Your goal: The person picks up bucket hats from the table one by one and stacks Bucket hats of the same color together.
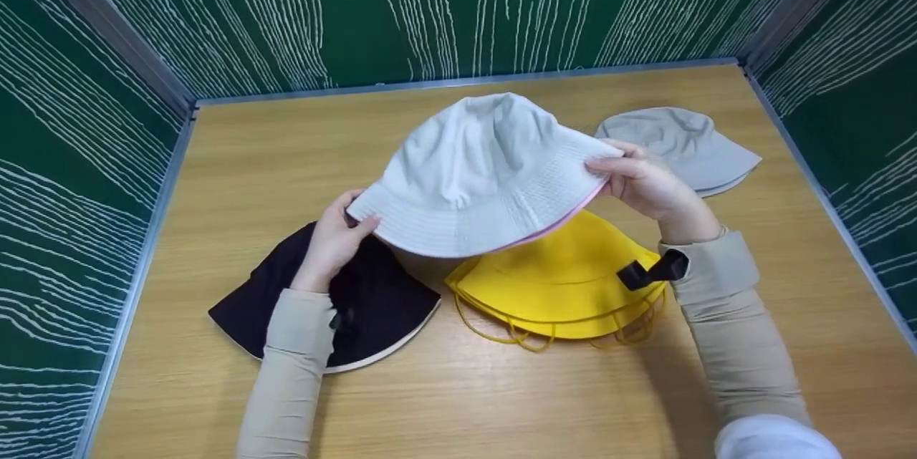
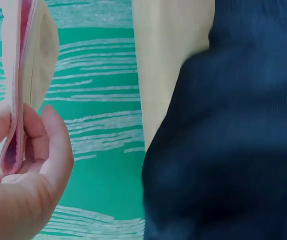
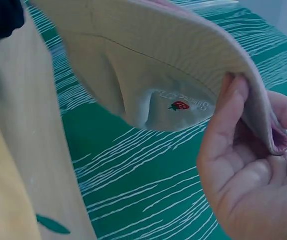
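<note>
A white bucket hat (image 1: 473, 172) with a pink lining edge is held up above the table between both hands. My left hand (image 1: 333, 240) pinches its brim at the left end, thumb on the near face. At the other end of the brim, my right hand (image 1: 648, 183) grips with thumb and fingers. In the right wrist view the hat's far side (image 3: 133, 95) bears a small red strawberry and stitched lettering. The left wrist view shows the brim (image 2: 16, 100) folded flat between thumb and fingers of the left hand (image 2: 43, 165).
On the wooden table (image 1: 458, 402), a black bucket hat (image 1: 387, 316) lies beneath the left forearm. Yellow hats with cords (image 1: 551, 287), stacked, lie at the middle. A grey bucket hat (image 1: 680, 144) lies at the back right. Green panels (image 1: 358, 22) with white streaks stand around the table.
</note>
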`<act>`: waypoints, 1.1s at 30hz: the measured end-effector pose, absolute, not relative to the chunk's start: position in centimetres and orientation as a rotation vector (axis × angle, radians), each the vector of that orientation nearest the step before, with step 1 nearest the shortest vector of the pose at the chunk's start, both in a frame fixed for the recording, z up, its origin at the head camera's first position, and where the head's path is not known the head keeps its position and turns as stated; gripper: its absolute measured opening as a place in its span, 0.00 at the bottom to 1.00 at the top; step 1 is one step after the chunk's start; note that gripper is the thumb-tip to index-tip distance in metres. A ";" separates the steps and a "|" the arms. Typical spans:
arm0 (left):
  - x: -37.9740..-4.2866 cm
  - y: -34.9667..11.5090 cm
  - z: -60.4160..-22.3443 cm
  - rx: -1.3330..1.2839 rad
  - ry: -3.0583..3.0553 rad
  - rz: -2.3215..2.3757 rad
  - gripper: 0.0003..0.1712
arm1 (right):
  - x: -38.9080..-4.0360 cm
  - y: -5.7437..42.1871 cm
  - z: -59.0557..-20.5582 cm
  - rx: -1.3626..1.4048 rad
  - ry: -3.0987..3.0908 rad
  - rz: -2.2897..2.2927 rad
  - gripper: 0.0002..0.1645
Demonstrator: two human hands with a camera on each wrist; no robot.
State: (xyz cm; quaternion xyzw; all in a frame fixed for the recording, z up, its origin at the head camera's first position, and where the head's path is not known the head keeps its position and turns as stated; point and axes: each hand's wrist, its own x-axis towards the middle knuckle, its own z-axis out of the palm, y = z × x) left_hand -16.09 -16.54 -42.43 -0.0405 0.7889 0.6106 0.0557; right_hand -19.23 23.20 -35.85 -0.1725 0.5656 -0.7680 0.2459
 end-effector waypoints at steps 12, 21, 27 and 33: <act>-16.1 -19.0 -41.2 -0.104 2.754 1.568 0.22 | -20.4 20.6 -37.0 -0.323 2.175 -1.568 0.14; -17.0 -19.9 -40.9 -0.167 2.919 1.343 0.19 | -22.3 18.1 -38.7 -0.202 2.235 -1.398 0.18; -18.0 -19.9 -41.3 -0.165 2.949 1.223 0.20 | -23.1 16.9 -39.6 -0.113 2.252 -1.299 0.19; -18.8 -19.7 -41.7 -0.196 2.951 1.201 0.19 | -23.9 16.4 -40.3 -0.021 2.237 -1.258 0.23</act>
